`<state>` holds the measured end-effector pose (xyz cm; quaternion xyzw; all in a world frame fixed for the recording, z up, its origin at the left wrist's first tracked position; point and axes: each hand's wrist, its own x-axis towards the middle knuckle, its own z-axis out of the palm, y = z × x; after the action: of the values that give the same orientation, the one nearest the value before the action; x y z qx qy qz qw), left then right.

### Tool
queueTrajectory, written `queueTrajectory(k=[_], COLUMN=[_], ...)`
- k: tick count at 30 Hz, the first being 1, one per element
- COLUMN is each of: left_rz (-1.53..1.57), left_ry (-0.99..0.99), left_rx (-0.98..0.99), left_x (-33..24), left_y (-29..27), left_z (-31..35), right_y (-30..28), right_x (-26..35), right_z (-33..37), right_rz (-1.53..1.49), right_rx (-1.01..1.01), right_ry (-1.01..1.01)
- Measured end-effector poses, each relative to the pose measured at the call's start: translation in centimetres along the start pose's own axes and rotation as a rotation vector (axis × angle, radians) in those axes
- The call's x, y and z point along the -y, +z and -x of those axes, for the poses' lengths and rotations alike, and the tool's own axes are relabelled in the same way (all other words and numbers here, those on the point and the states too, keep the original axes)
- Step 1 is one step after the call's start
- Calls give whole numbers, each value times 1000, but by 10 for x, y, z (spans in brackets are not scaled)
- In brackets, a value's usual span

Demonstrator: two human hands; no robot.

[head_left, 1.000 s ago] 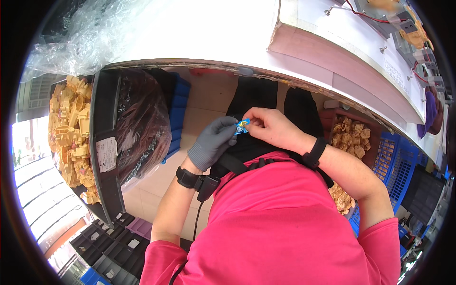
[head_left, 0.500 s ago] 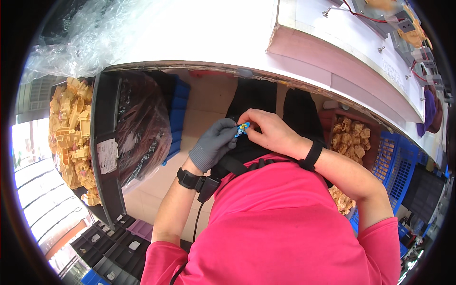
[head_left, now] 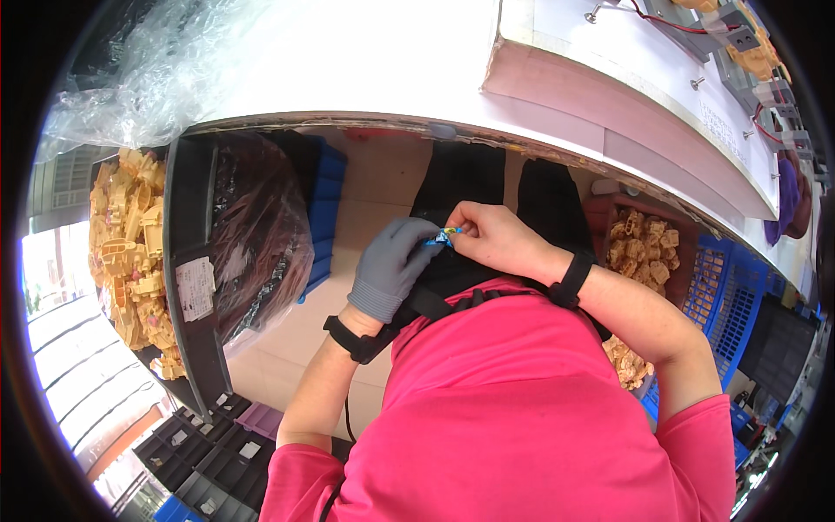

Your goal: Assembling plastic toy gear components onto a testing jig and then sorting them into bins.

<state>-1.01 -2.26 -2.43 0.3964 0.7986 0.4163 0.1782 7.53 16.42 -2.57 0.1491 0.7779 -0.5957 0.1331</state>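
A small, shiny blue and yellow wrapper (head_left: 446,236), like a candy wrapper, is pinched between my two hands in front of my waist. My left hand (head_left: 391,261), in a grey glove, grips its left end with the fingertips. Bare apart from a black wristband, my right hand (head_left: 496,239) holds the other end between thumb and curled fingers. What lies inside the wrapper is hidden. Both hands are just above my dark-clothed lap, below the edge of the white table (head_left: 348,61).
Yellow plastic parts (head_left: 130,252) fill a bin on the left, beside a black crate (head_left: 193,235) with a plastic bag. More parts (head_left: 642,248) lie in a reddish bin at right, near a blue basket (head_left: 726,304). Clear plastic film (head_left: 156,70) covers the table's left end.
My left hand has turned, its back now showing more, with its fingers closer over the wrapper. My right hand has shifted slightly to the right. The wrapper looks more stretched sideways.
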Motion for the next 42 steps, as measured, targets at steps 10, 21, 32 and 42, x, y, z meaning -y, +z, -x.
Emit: queueTrajectory(k=[10,21,32,42], left_rz=[428,826,965,937], left_ry=[-351,-683,-671,-733], left_rx=[159,388,366,350], left_x=[9,7,20,4], left_y=[2,-16,-13,-15], left_z=[6,-1,0,-3], right_y=[-8,-21,-20,-16], right_x=[5,8,28,23], right_z=[-1,1,8,5], right_rz=[78,-249,11,439], right_rx=[134,394,294,13], right_ry=[13,87,-13,-505])
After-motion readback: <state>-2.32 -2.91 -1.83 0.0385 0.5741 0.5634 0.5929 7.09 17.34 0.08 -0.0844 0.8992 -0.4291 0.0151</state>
